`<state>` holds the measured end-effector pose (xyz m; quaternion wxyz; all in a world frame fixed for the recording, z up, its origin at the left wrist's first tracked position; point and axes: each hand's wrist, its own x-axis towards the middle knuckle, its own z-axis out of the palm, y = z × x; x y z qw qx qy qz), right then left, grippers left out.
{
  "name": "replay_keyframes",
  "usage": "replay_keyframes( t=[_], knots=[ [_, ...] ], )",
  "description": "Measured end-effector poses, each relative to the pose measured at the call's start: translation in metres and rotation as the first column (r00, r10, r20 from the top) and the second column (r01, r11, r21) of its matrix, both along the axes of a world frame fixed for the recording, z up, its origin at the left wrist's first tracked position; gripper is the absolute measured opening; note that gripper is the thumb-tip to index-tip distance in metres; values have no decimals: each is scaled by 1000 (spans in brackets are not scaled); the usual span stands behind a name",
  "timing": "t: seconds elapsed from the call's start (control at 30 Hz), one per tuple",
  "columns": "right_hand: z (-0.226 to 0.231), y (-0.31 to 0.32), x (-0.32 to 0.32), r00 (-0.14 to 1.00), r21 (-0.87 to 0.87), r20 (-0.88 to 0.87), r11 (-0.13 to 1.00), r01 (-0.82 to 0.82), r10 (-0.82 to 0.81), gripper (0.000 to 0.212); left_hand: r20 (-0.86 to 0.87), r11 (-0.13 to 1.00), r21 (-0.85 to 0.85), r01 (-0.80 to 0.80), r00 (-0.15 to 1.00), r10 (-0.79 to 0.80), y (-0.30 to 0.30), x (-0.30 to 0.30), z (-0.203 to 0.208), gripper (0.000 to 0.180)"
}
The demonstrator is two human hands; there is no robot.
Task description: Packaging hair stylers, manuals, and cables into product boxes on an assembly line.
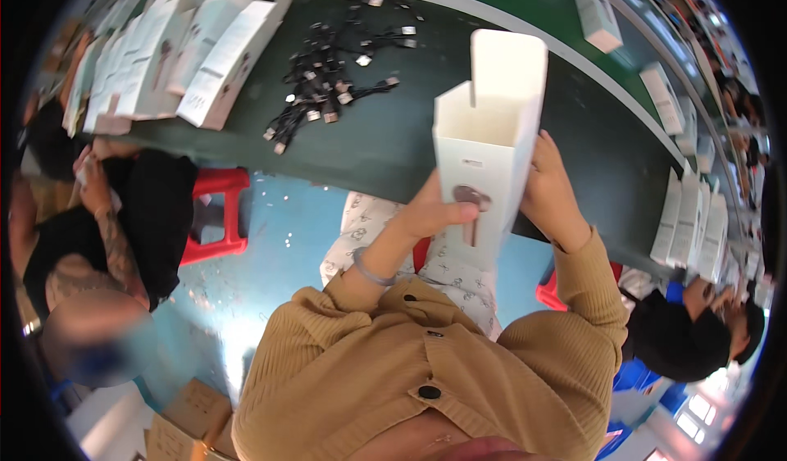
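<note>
Between my two hands is a tall white carton box [479,174], its top flap raised and its mouth facing up toward me. A dark picture is printed on its front. My left hand [434,211] grips the lower left side, thumb laid across the front. On the box's right side is my right hand [551,184], its fingers partly hidden behind the carton. Left of the box, on the dark green table [393,141], lies a loose heap of short black cables [328,76] with metal plugs. The inside of the box looks bare as far as it shows.
Several white boxes [221,59] stand at the table's far left, and more boxes [693,219] at the right. A box [597,17] lies on the green belt beyond a rail. People sit on both sides; a red stool [217,215] is at left.
</note>
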<state>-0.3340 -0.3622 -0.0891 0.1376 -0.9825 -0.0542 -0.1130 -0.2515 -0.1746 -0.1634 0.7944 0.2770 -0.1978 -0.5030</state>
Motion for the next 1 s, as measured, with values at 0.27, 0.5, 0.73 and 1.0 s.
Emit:
replay_keyframes(
  t=[0.27,0.5,0.73,1.0],
  knots=[
    [44,-39,46,994,308,58,949,71,-94,28,208,1000,-27,-15,978,21,-13,-10,8,87],
    [-2,11,149,956,200,32,935,-292,291,36,401,996,31,-80,914,61,42,-12,47,95],
    [-12,38,164,970,86,-47,968,-235,240,18,605,899,106,-425,745,281,107,-3,28,95],
    [132,40,28,978,244,198,963,-113,64,23,787,821,12,-571,511,345,111,-4,19,89]
  ],
)
